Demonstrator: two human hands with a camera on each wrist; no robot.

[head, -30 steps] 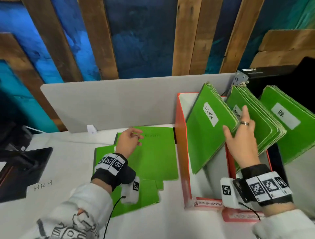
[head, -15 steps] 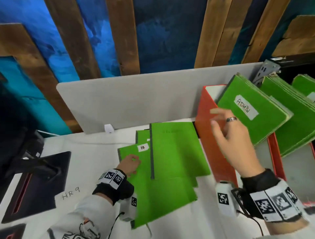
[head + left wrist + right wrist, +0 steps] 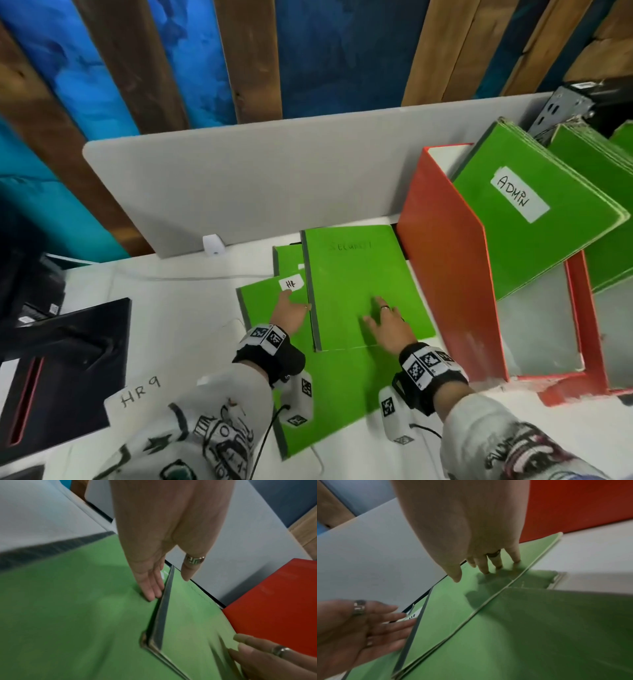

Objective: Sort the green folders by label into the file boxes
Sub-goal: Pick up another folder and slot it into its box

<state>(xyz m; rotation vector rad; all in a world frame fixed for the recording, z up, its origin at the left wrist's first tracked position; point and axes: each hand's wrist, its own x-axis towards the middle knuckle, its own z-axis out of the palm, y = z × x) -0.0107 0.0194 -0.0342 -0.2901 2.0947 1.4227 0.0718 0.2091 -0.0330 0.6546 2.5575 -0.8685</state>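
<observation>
Several green folders lie overlapped on the white table. The top folder (image 3: 363,284) (image 3: 453,608) bears faint handwriting and has a grey spine (image 3: 163,608). My right hand (image 3: 383,318) (image 3: 488,569) is open, its spread fingertips pressing on this cover. My left hand (image 3: 291,308) (image 3: 164,582) is open too, fingers flat on the lower folder (image 3: 263,308) (image 3: 77,595) just beside that spine, below its white HR label (image 3: 291,283). To the right stands an orange file box (image 3: 445,274) holding the ADMIN folder (image 3: 534,222); a second box holds more green folders (image 3: 596,178).
A black file box (image 3: 68,359) lies at the left with an "HR9" label (image 3: 140,395) by it. A grey divider panel (image 3: 274,178) closes the back of the table, with a small white device (image 3: 213,244) and a cable at its foot. A metal bracket (image 3: 561,109) sits at the far right.
My right hand left the folders in the boxes and came down onto the top folder on the table. My left hand shifted from the top folder to the HR folder.
</observation>
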